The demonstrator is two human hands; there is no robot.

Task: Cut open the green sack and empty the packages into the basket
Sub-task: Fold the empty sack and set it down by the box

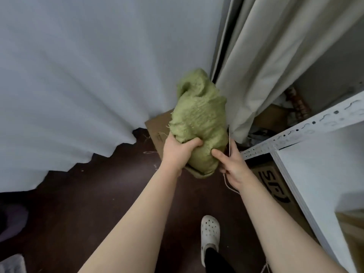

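The green sack (199, 119), crumpled woven cloth with frayed edges, is held up in front of me above the floor. My left hand (178, 152) grips its lower left side, thumb pressed into the cloth. My right hand (232, 166) holds its lower right side, and a thin blade (229, 140) stands upright along that hand's fingers, with a cord (228, 184) trailing below the palm. No packages and no basket are in view.
A flat cardboard box (157, 125) lies on the dark floor behind the sack. White curtains (78, 85) hang left, beige curtains (266, 66) right. A white metal shelf (315, 154) stands at right with a printed carton (273, 186) beneath. My foot in a white clog (209, 237) is below.
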